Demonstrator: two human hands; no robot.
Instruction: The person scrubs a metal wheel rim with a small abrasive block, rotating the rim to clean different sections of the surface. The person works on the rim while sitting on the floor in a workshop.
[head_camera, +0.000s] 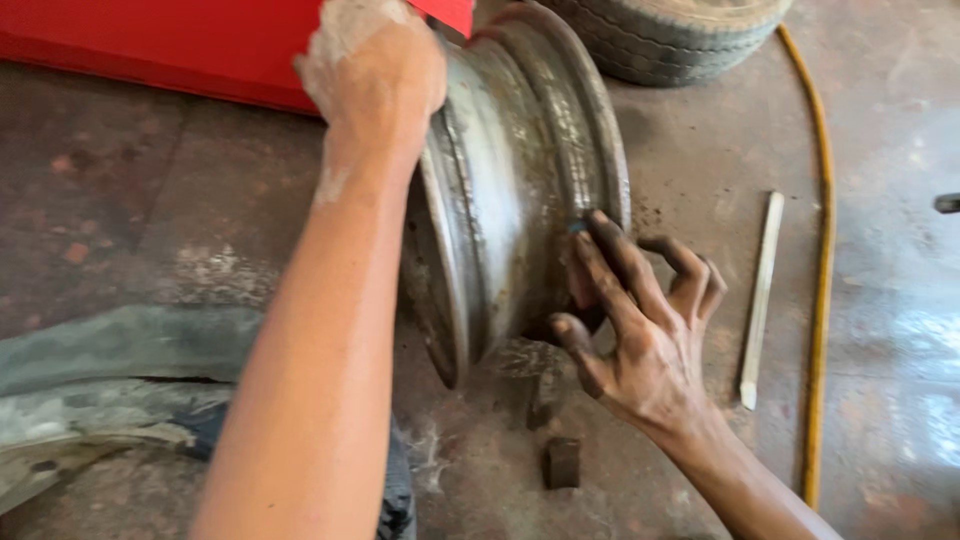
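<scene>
From the head view, one bare steel wheel rim (520, 190) stands on edge on the stained concrete floor (130, 200). The left hand (372, 70) grips its upper edge, fingers wrapped over. The right hand (640, 320) presses spread, greasy fingers against the rim's barrel, clamped on nothing. Nearby lie one small dark block (562, 462), one pale flat stick (760, 295), one yellow hose (822, 280) and one tyre (670, 30).
</scene>
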